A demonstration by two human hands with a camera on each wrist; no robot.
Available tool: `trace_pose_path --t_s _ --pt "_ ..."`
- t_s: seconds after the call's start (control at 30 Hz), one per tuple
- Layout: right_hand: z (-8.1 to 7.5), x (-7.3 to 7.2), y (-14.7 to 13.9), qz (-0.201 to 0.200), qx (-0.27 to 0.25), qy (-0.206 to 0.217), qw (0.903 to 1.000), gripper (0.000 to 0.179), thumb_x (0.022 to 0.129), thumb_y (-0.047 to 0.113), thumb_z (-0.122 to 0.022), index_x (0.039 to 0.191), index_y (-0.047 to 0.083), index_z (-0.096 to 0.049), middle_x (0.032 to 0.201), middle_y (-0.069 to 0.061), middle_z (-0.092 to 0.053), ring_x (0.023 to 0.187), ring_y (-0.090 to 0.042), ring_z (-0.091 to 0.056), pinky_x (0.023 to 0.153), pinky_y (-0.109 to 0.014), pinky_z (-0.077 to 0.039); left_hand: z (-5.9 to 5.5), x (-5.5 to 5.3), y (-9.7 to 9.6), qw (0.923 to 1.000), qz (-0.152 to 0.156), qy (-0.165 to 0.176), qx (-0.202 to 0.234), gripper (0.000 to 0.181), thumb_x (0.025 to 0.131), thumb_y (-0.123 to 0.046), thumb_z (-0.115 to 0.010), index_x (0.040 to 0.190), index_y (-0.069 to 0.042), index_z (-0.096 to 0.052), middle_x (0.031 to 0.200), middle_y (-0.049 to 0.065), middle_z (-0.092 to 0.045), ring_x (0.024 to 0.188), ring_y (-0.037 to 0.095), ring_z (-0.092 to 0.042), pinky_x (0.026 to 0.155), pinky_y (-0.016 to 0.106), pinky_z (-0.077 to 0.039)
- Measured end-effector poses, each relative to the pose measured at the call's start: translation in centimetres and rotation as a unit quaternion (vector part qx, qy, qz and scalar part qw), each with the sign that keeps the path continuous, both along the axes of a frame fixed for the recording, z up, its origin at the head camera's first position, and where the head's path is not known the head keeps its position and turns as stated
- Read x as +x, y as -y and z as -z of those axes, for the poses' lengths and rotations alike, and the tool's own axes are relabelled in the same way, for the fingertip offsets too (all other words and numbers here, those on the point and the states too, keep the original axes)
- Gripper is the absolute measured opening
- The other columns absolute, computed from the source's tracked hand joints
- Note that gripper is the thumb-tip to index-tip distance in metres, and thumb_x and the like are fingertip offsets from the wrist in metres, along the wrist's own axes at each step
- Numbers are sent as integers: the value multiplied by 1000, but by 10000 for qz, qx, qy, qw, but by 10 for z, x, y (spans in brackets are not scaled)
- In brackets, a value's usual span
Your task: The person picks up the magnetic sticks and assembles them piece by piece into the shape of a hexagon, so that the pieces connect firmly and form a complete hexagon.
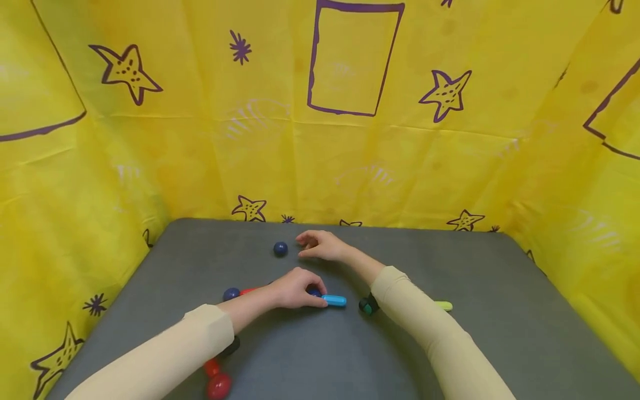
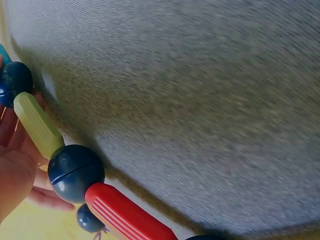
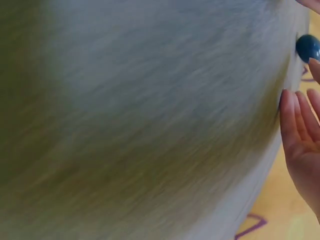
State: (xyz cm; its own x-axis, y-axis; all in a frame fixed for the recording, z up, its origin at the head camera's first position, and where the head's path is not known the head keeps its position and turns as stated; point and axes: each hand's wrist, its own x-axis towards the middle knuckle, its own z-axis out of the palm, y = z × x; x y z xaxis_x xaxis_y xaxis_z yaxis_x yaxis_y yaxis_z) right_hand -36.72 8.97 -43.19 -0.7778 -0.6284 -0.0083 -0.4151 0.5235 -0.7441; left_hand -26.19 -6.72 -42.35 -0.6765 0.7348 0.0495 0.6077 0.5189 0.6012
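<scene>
My left hand (image 1: 295, 288) pinches a dark blue ball (image 2: 16, 80) between thumb and fingers, at the joint with a light blue rod (image 1: 335, 300). From that ball, in the left wrist view, a yellow-green rod (image 2: 39, 125) runs to another dark blue ball (image 2: 76, 173), then a red rod (image 2: 127, 212). My right hand (image 1: 324, 246) is farther back, fingers loosely bent and holding nothing. Just left of its fingertips lies a loose dark blue ball (image 1: 280, 249); a gap shows between them. The left forearm covers part of the joined pieces in the head view.
A red ball (image 1: 218, 385) with a red rod lies at the near left, partly under the left sleeve. A lime rod (image 1: 444, 305) pokes out beyond the right sleeve. The grey table (image 1: 500, 333) meets yellow patterned cloth (image 1: 300, 166) at the back and sides.
</scene>
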Motion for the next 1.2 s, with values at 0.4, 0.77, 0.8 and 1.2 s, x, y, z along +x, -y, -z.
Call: trace_pose_path --t_s 0.4,0.77,0.8,1.2 --pt "-8 0 33 -310 800 -900 9922 41 89 24 -73 128 15 -62 118 -2 -66 99 -16 -63 89 -26 -47 -3 3 0 9998 83 74 135 14 86 -25 -76 91 -12 -73 79 -12 -64 71 5 -52 69 23 -46" --pt "-4 44 -52 -92 610 -491 9969 33 88 24 -74 119 15 -66 101 3 -68 89 -10 -61 78 -27 -49 1 0 -1 9999 -129 -37 -5 14 86 -29 -76 91 -16 -74 82 -13 -65 74 6 -53 69 24 -45" --pt "-3 51 -63 -41 546 -420 9976 33 88 25 -74 118 15 -66 100 4 -67 88 -11 -61 76 -27 -49 1 -1 -1 9999 -132 -34 -11 14 86 -29 -76 91 -16 -74 82 -13 -65 74 7 -53 69 25 -45" --pt "-2 117 -122 597 -80 221 9979 32 86 22 -76 115 11 -67 96 -1 -67 85 -17 -61 77 -29 -48 1 -3 -4 9996 -270 15 -19 12 85 -28 -76 90 -17 -74 79 -12 -63 74 9 -53 70 26 -45"
